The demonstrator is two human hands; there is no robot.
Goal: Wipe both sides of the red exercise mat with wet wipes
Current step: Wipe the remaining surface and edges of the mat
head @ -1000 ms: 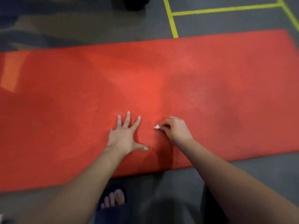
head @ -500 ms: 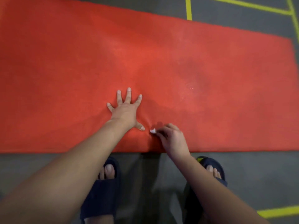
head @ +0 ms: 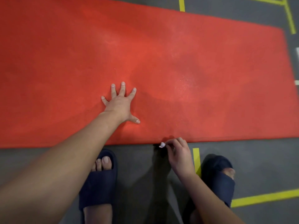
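**Left hand flat on the mat, right hand pinching the wipe at its near edge**

The red exercise mat (head: pixel 210 62) lies flat on the dark grey floor (head: pixel 267 159), stretched across my view from left to right. Its near long edge runs just in front of my toes, and its right short edge is in sight at the far right. The left end runs out of the picture.

My left hand (head: pixel 120 104) lies open on the mat, palm down, with the fingers spread wide and straight and the thumb pointing to the right. It rests near the mat's near edge, about the middle of the stretch I can see, with the arm reaching in from the lower left.

My right hand (head: pixel 179 152) is over the floor, right at the mat's near edge and to the right of my left hand. Its fingers are curled and pinch a small white wad, the wet wipe (head: pixel 162 144), which sticks out at the fingertips. The wipe sits at the very edge of the mat; I cannot tell whether it touches it.

My feet are in dark blue sandals, the left (head: pixel 98 188) and the right (head: pixel 224 185), both on the floor just short of the mat. A strip of yellow tape (head: pixel 196 157) runs on the floor between my right hand and right foot, and more yellow lines (head: pixel 181 4) show beyond the mat's far edge.
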